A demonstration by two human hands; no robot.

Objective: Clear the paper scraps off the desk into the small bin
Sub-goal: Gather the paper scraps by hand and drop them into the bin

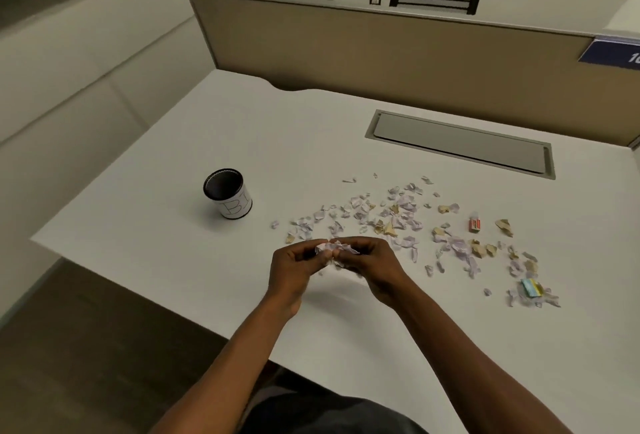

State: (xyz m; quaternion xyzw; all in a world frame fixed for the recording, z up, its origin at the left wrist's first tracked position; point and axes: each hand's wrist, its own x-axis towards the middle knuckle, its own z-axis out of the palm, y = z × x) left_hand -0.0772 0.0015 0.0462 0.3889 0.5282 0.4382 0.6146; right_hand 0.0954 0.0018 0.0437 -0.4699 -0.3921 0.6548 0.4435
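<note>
Clearing barely begun; one handful gathered, most scraps still on the desk.

Nearest, the left hand (pixel 294 265) and right hand (pixel 372 269) meet, fingers curled closed around one small wad of scraps (pixel 337 249). Beyond and to the right, the paper scraps (pixel 398 222) lie scattered on the desk (pixel 173 260), too many to count, among them one red item (pixel 474 224) and one blue-green item (pixel 530 287). One small bin (pixel 228 193) stands upright far left, contents unseen.
</note>
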